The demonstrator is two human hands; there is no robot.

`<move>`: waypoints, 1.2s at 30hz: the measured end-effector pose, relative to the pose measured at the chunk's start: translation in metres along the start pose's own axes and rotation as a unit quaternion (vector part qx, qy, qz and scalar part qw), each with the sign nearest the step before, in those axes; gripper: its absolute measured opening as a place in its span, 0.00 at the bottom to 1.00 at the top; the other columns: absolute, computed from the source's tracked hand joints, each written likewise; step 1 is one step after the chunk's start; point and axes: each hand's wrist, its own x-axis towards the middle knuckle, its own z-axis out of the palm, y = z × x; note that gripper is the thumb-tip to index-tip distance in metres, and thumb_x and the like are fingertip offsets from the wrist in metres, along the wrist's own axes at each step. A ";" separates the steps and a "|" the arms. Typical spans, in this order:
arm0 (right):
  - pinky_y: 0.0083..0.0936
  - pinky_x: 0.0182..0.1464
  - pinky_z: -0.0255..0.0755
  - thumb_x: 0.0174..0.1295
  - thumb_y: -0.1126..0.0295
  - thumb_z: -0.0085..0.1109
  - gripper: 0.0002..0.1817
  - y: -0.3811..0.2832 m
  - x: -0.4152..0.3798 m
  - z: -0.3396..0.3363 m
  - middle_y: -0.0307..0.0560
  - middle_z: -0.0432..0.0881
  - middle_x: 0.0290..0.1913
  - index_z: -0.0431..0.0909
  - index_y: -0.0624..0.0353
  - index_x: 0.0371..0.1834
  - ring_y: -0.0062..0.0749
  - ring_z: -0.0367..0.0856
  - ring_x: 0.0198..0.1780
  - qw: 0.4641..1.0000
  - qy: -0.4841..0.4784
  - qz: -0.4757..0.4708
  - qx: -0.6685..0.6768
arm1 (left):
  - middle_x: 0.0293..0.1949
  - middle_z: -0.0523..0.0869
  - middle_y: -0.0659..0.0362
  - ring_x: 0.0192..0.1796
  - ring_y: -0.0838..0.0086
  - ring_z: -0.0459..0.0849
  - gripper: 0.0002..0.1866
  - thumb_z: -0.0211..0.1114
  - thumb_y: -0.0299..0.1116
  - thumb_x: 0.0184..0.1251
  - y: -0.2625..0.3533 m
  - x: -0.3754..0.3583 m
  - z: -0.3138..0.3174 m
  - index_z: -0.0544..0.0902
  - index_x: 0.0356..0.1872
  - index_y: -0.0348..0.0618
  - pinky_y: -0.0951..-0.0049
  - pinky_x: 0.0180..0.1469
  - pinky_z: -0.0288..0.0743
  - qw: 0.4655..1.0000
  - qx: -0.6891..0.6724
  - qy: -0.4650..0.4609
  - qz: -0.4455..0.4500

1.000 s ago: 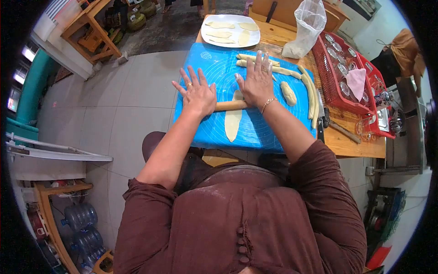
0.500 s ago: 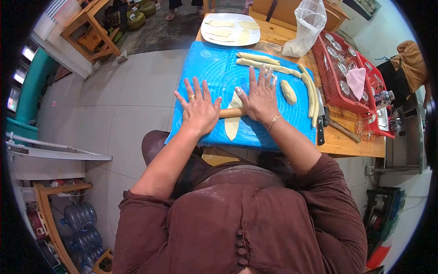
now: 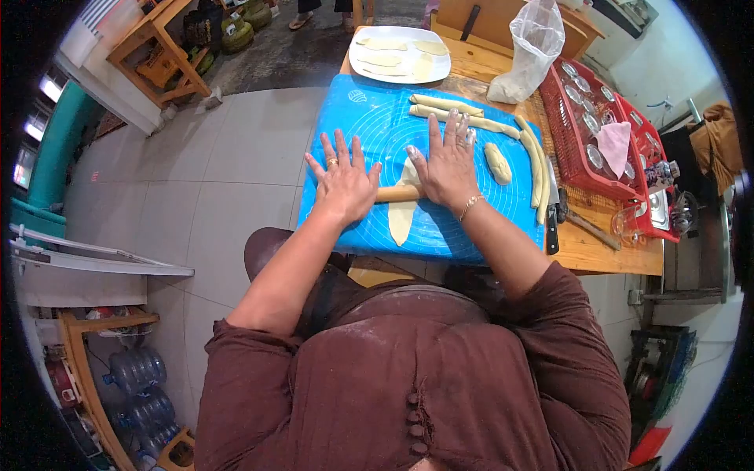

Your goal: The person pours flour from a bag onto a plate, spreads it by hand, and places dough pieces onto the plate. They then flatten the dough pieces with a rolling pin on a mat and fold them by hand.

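My left hand lies flat with fingers spread over the left end of a wooden rolling pin. Over its right end rests my right hand, fingers stretched out and dusted with flour. Beneath the pin is a thin, long piece of dough, showing in front of and behind it. All this is on a blue baking mat with white rings. A short lump of dough lies right of my right hand. Several dough ropes line the mat's back and right side.
A white plate with flat dough pieces stands behind the mat. Near it is a plastic bag of flour. Right of the mat lie a knife and a red basket of glass jars. Another person's feet show at the back.
The view has shifted slightly, so the mat and plate sit a little lower. Both hands remain flat on the rolling pin, with little visible motion over the dough.
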 end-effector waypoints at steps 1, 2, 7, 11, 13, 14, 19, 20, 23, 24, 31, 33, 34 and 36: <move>0.59 0.75 0.33 0.69 0.42 0.42 0.42 0.000 0.005 0.000 0.77 0.42 0.75 0.53 0.65 0.75 0.69 0.37 0.77 1.000 -0.001 0.016 0.009 | 0.77 0.38 0.40 0.78 0.43 0.28 0.38 0.38 0.54 0.76 0.000 0.003 -0.001 0.49 0.75 0.35 0.30 0.71 0.24 1.000 -0.007 -0.004 -0.006; 0.60 0.74 0.34 0.69 0.41 0.41 0.42 0.001 0.007 0.002 0.77 0.42 0.75 0.53 0.65 0.75 0.69 0.38 0.77 1.000 -0.003 0.020 0.002 | 0.77 0.38 0.40 0.78 0.43 0.28 0.38 0.38 0.54 0.76 0.000 0.003 0.000 0.49 0.75 0.35 0.30 0.71 0.24 1.000 -0.006 -0.002 -0.005; 0.59 0.75 0.32 0.69 0.42 0.40 0.42 -0.008 -0.020 -0.013 0.74 0.41 0.76 0.50 0.63 0.76 0.68 0.36 0.77 0.999 -0.022 0.017 -0.016 | 0.77 0.37 0.40 0.78 0.43 0.27 0.38 0.39 0.54 0.76 -0.001 -0.021 0.002 0.49 0.75 0.35 0.30 0.70 0.22 0.999 0.002 0.023 0.041; 0.58 0.75 0.30 0.70 0.45 0.40 0.41 -0.015 -0.058 -0.024 0.71 0.38 0.77 0.46 0.61 0.77 0.66 0.32 0.78 0.998 -0.059 0.008 -0.035 | 0.77 0.38 0.38 0.77 0.40 0.28 0.36 0.41 0.50 0.76 -0.005 -0.054 0.004 0.50 0.74 0.33 0.29 0.70 0.25 0.993 0.004 0.064 0.101; 0.58 0.75 0.30 0.71 0.47 0.41 0.40 -0.017 -0.070 -0.029 0.71 0.37 0.77 0.45 0.62 0.77 0.65 0.31 0.78 0.997 -0.077 0.006 -0.026 | 0.76 0.37 0.37 0.77 0.39 0.26 0.36 0.43 0.47 0.76 -0.007 -0.066 0.001 0.51 0.73 0.28 0.30 0.70 0.22 0.987 -0.001 0.068 0.145; 0.58 0.75 0.30 0.71 0.48 0.40 0.40 -0.017 -0.075 -0.029 0.71 0.38 0.77 0.45 0.63 0.77 0.65 0.31 0.78 0.997 -0.076 -0.007 -0.026 | 0.76 0.37 0.37 0.77 0.39 0.26 0.36 0.43 0.47 0.76 -0.008 -0.071 -0.002 0.51 0.73 0.28 0.30 0.70 0.22 0.987 -0.001 0.068 0.144; 0.59 0.75 0.32 0.72 0.50 0.39 0.39 -0.020 -0.100 -0.046 0.72 0.38 0.77 0.44 0.68 0.76 0.65 0.33 0.78 0.991 -0.125 -0.043 -0.031 | 0.75 0.36 0.33 0.77 0.40 0.25 0.38 0.46 0.47 0.74 -0.013 -0.099 -0.002 0.52 0.70 0.20 0.37 0.72 0.18 0.984 0.001 0.003 0.179; 0.59 0.75 0.33 0.71 0.50 0.40 0.40 -0.020 -0.104 -0.050 0.72 0.39 0.77 0.45 0.69 0.76 0.65 0.33 0.78 0.988 -0.147 -0.055 -0.015 | 0.75 0.36 0.33 0.77 0.40 0.25 0.38 0.46 0.47 0.74 -0.014 -0.104 -0.002 0.52 0.70 0.20 0.37 0.72 0.18 0.984 0.000 0.004 0.179; 0.58 0.75 0.33 0.71 0.50 0.40 0.40 -0.017 -0.115 -0.058 0.72 0.40 0.76 0.45 0.70 0.75 0.65 0.35 0.78 0.981 -0.175 -0.083 0.004 | 0.75 0.37 0.33 0.77 0.41 0.26 0.39 0.49 0.46 0.73 -0.019 -0.118 -0.006 0.51 0.70 0.20 0.40 0.74 0.20 0.977 -0.017 -0.008 0.214; 0.55 0.76 0.33 0.72 0.51 0.39 0.39 -0.016 -0.118 -0.060 0.72 0.40 0.77 0.45 0.70 0.75 0.64 0.35 0.78 0.978 -0.183 -0.099 0.011 | 0.75 0.37 0.33 0.77 0.41 0.27 0.39 0.50 0.45 0.72 -0.021 -0.121 -0.007 0.51 0.70 0.20 0.41 0.74 0.20 0.973 -0.019 -0.013 0.229; 0.56 0.74 0.44 0.67 0.61 0.52 0.33 0.001 -0.128 -0.058 0.70 0.48 0.75 0.58 0.64 0.72 0.64 0.45 0.77 0.974 -0.145 -0.171 0.034 | 0.74 0.52 0.36 0.77 0.38 0.43 0.34 0.60 0.31 0.64 -0.035 -0.129 -0.003 0.59 0.69 0.28 0.38 0.75 0.33 0.953 -0.052 0.024 0.298; 0.52 0.72 0.53 0.65 0.67 0.54 0.24 0.009 -0.126 -0.051 0.65 0.61 0.71 0.68 0.59 0.65 0.60 0.57 0.73 0.972 -0.082 -0.215 0.053 | 0.73 0.56 0.38 0.76 0.39 0.47 0.31 0.61 0.28 0.61 -0.040 -0.123 0.001 0.65 0.66 0.30 0.38 0.74 0.38 0.949 -0.056 0.050 0.305; 0.52 0.72 0.53 0.65 0.67 0.54 0.24 0.010 -0.123 -0.051 0.65 0.61 0.71 0.68 0.59 0.65 0.60 0.57 0.73 0.971 -0.081 -0.217 0.054 | 0.72 0.60 0.40 0.75 0.39 0.51 0.28 0.63 0.25 0.58 -0.041 -0.120 0.002 0.70 0.62 0.33 0.37 0.73 0.42 0.944 -0.058 0.077 0.316; 0.43 0.64 0.65 0.60 0.74 0.59 0.19 0.009 -0.119 -0.055 0.55 0.74 0.59 0.73 0.58 0.56 0.54 0.71 0.63 0.967 -0.079 -0.220 0.101 | 0.70 0.64 0.42 0.74 0.42 0.55 0.25 0.64 0.23 0.56 -0.039 -0.117 -0.005 0.73 0.58 0.34 0.38 0.73 0.43 0.942 -0.076 0.086 0.316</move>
